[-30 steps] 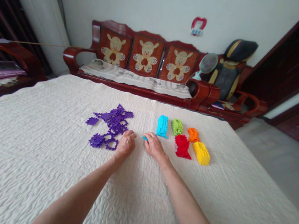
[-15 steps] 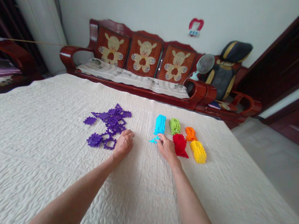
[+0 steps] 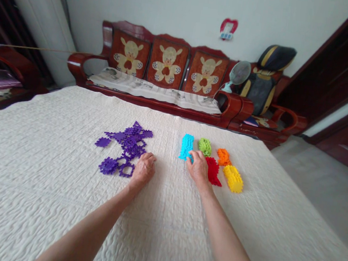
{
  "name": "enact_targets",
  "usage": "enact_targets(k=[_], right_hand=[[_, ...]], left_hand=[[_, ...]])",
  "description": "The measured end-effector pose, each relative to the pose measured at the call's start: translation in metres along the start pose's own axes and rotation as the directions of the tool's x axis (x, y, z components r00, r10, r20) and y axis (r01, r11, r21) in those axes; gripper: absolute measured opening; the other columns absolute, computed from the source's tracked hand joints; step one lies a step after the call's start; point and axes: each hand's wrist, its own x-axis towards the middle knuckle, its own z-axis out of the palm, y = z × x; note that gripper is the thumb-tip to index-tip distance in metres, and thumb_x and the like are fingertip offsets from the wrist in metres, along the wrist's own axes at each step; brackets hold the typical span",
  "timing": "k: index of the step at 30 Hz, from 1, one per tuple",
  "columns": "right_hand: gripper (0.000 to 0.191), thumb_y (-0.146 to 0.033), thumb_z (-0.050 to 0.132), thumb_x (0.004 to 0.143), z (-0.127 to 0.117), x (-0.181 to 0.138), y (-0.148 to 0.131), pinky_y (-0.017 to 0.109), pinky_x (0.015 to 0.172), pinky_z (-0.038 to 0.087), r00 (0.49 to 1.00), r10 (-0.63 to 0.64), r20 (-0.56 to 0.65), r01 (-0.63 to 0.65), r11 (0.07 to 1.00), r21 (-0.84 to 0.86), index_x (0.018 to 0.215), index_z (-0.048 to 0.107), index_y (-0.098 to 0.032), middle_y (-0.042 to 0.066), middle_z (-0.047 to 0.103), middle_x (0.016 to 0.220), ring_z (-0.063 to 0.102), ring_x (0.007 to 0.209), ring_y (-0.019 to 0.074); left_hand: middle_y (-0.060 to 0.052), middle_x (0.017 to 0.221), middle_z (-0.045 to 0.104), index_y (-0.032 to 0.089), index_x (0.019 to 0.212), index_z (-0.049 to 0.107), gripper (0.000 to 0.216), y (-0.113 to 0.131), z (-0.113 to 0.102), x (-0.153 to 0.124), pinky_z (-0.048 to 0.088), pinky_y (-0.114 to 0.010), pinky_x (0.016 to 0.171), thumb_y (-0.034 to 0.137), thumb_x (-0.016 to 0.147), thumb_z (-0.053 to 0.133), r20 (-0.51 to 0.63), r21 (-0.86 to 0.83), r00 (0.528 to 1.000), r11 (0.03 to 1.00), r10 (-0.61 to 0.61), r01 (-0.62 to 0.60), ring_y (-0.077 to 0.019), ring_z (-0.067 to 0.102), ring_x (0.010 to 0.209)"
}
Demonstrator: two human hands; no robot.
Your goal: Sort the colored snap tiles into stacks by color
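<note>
On the left lies a loose heap of purple interlocking foam-like pieces (image 3: 132, 143) with toothed edges. My left hand (image 3: 144, 168) rests at the heap's right side with its fingers curled down; what they may hold is hidden. Right of the middle stands a row of light-blue toothed pieces (image 3: 186, 144). At its near end is my right hand (image 3: 198, 167), thumb and fingers closed around a light-blue piece, mostly covered by the fingers. Partly behind that hand is a red stack (image 3: 213, 172).
A green stack (image 3: 205, 146), an orange stack (image 3: 223, 156) and a yellow stack (image 3: 233, 179) lie to the right on the cream quilted cover (image 3: 161, 238). Beyond it stand a wooden sofa (image 3: 152, 98) with bear cushions and a small fan (image 3: 240, 73).
My right hand has brought the light-blue piece from the cover up against the near end of the light-blue row. My left hand has hardly moved.
</note>
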Motion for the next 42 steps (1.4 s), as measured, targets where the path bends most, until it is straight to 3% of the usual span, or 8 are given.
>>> enact_targets(k=[7,18,29,33,36,38,40,42], right_hand=[[0.030,-0.020,0.051,0.085,0.004,0.000,0.003,0.035,0.093,0.044,0.999,0.015,-0.034,-0.016,1.000,-0.020,0.114,0.059,-0.015,0.012,0.060,0.107,0.055,0.102,0.0239],[0.027,-0.012,0.043,0.085,0.027,-0.037,-0.042,0.032,0.087,0.047,0.997,-0.043,0.062,0.034,0.988,0.149,0.101,0.063,-0.020,0.008,0.064,0.097,0.059,0.095,0.0205],[0.026,-0.015,0.040,0.084,0.039,-0.040,-0.035,0.039,0.087,0.046,0.998,-0.069,0.007,0.067,0.988,0.141,0.097,0.062,-0.021,0.010,0.064,0.095,0.058,0.093,0.0248],[0.025,-0.016,0.041,0.084,0.042,-0.041,-0.033,0.039,0.087,0.046,0.998,-0.069,-0.006,0.070,0.989,0.127,0.095,0.062,-0.022,0.010,0.064,0.095,0.058,0.093,0.0253],[0.024,-0.015,0.041,0.083,0.045,-0.041,-0.030,0.038,0.087,0.045,0.997,-0.074,-0.011,0.074,0.991,0.115,0.095,0.062,-0.023,0.010,0.065,0.096,0.058,0.094,0.0251],[0.024,-0.016,0.041,0.084,0.046,-0.042,-0.029,0.037,0.086,0.045,0.997,-0.081,-0.018,0.083,0.991,0.102,0.094,0.062,-0.022,0.010,0.065,0.096,0.057,0.093,0.0248],[0.024,-0.016,0.040,0.084,0.048,-0.042,-0.028,0.035,0.085,0.044,0.995,-0.093,-0.032,0.095,0.992,0.087,0.093,0.062,-0.020,0.010,0.065,0.094,0.057,0.091,0.0240],[0.024,-0.016,0.040,0.083,0.049,-0.042,-0.027,0.034,0.083,0.044,0.994,-0.105,-0.044,0.108,0.991,0.074,0.092,0.062,-0.019,0.010,0.064,0.092,0.057,0.088,0.0230]], left_hand=[[-0.008,0.100,0.064,0.018,0.088,0.066,0.028,0.001,0.001,0.000,0.047,-0.035,0.092,0.005,0.080,0.043,-0.008,-0.005,1.000,1.000,-0.005,0.005,-0.0207,0.055,0.103],[-0.008,0.097,0.064,0.018,0.089,0.066,0.030,-0.001,0.005,-0.002,0.048,-0.035,0.090,0.004,0.081,0.040,-0.026,-0.017,1.000,1.000,-0.003,0.003,-0.0201,0.056,0.100],[-0.009,0.092,0.065,0.015,0.089,0.066,0.031,-0.003,0.008,-0.002,0.046,-0.034,0.092,0.000,0.075,0.043,-0.055,-0.085,0.998,0.996,0.007,-0.012,-0.0194,0.058,0.095],[-0.010,0.090,0.068,0.015,0.088,0.067,0.033,-0.003,0.006,0.002,0.049,-0.034,0.089,0.000,0.073,0.043,-0.008,-0.133,0.999,0.990,0.049,-0.050,-0.0190,0.062,0.091],[-0.010,0.097,0.070,0.014,0.095,0.068,0.036,-0.015,-0.016,0.015,0.050,-0.031,0.089,0.000,0.074,0.043,-0.030,-0.174,0.998,0.983,0.056,-0.061,-0.0177,0.064,0.093],[-0.010,0.103,0.071,0.014,0.102,0.068,0.035,-0.034,-0.043,0.027,0.049,-0.030,0.091,0.004,0.078,0.044,-0.100,-0.132,0.995,0.991,-0.029,0.016,-0.0174,0.065,0.097],[-0.009,0.112,0.069,0.016,0.108,0.068,0.034,-0.061,-0.076,0.039,0.047,-0.030,0.097,0.011,0.083,0.046,-0.166,-0.056,0.965,0.979,-0.204,0.197,-0.0178,0.063,0.105],[-0.008,0.120,0.067,0.018,0.114,0.067,0.034,-0.092,-0.107,0.049,0.044,-0.030,0.101,0.017,0.086,0.048,-0.202,0.046,0.876,0.889,-0.439,0.456,-0.0193,0.061,0.112]])
